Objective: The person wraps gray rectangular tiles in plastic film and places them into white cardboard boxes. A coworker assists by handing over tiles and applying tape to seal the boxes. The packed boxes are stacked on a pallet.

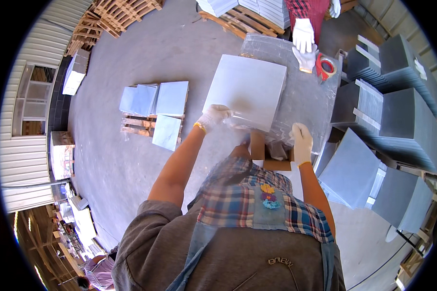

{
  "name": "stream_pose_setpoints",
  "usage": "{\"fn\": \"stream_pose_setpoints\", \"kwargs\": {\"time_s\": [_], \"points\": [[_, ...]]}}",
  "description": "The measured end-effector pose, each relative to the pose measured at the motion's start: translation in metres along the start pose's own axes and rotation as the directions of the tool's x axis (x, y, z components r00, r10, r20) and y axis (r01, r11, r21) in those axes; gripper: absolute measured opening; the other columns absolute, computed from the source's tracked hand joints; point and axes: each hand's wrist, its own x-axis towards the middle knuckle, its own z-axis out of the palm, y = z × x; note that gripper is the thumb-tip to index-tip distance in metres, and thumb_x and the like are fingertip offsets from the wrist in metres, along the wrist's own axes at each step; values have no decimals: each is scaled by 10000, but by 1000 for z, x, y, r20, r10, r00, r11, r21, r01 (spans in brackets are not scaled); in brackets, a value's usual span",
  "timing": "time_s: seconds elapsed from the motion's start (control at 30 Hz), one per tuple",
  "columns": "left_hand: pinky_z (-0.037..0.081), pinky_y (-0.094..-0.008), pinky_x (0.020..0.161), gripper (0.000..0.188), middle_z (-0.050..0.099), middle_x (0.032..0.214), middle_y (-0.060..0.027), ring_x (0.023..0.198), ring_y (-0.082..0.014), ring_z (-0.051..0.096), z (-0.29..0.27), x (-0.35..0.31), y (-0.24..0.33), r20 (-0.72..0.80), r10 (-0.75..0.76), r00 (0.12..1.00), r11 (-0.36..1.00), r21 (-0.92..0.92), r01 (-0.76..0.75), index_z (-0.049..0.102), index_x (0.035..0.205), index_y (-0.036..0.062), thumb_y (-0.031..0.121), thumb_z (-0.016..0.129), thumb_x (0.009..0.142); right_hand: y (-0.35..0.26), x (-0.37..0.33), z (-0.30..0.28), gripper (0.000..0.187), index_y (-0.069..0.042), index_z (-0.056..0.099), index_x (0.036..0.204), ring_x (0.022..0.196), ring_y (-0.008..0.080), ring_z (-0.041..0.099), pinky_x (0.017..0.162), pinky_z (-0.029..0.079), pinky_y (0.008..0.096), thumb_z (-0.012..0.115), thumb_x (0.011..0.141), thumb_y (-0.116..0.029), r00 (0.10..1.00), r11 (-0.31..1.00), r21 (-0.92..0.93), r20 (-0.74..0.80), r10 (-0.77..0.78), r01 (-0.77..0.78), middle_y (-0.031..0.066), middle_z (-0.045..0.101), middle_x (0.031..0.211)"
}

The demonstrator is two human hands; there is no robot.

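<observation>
A square pale grey slab [247,87], perhaps a stack of them, lies on the table in front of me. My left hand [215,116], in a white glove, is closed at its near left corner. Clear plastic film [238,120] runs from those fingers along the near edge. Off to the right of the slab, my gloved right hand [302,140] is curled closed by the table's near edge; what it holds, if anything, is hidden. Below, between my hands, an open cardboard box [258,146] has crumpled clear plastic inside.
A red tape dispenser [326,67] lies on the film-covered table [308,104], beside a co-worker's white-gloved hands [304,41]. Dark grey slab stacks [405,114] stand at the right. To the left, a floor pallet [138,125] bears pale slabs [172,98].
</observation>
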Motion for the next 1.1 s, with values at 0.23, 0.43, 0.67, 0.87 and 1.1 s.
{"fn": "stream_pose_setpoints", "kwargs": {"time_s": [0.23, 0.43, 0.67, 0.87, 1.1], "points": [[537, -304, 723, 225, 758, 897, -86, 754, -185, 691, -35, 65, -2, -101, -110, 989, 970, -226, 85, 746, 1009, -38, 150, 655, 927, -20, 41, 63, 277, -82, 715, 1081, 763, 171, 635, 715, 487, 333, 602, 972, -310, 997, 978, -190, -22, 78, -80, 72, 693, 822], [544, -356, 721, 370, 739, 830, -129, 755, -257, 708, -81, 140, 20, -107, 42, 993, 926, 377, 1, 765, 962, 37, 381, 700, 839, 2, 89, 121, 265, -131, 734, 1042, 892, 327, 665, 824, 509, 418, 597, 944, -335, 983, 797, -604, -129, -129, 26, 131, 723, 960], [547, -423, 773, 357, 722, 878, -158, 837, -355, 686, -111, 228, 25, -39, 117, 992, 804, 590, -72, 759, 975, 128, 424, 646, 809, 20, 148, 167, 164, -170, 753, 964, 1116, 316, 598, 938, 489, 425, 674, 895, -296, 922, 660, -751, -256, -292, 0, 69, 686, 1143], [524, -459, 788, 302, 718, 860, -147, 852, -366, 678, -111, 259, 40, -62, 253, 966, 728, 670, -147, 727, 910, 112, 393, 644, 841, 15, 173, 188, 177, -147, 750, 980, 1199, 331, 568, 984, 485, 421, 677, 902, -288, 856, 644, -756, -403, -325, -111, 93, 629, 1298], [440, -467, 878, 220, 702, 916, -89, 944, -331, 617, -92, 282, 45, -197, 417, 887, 657, 740, -145, 733, 841, 129, 339, 670, 850, 8, 200, 184, 203, -136, 750, 1016, 1230, 370, 550, 1012, 469, 450, 651, 931, -291, 843, 677, -725, -437, -314, -125, 159, 592, 1361]]}}
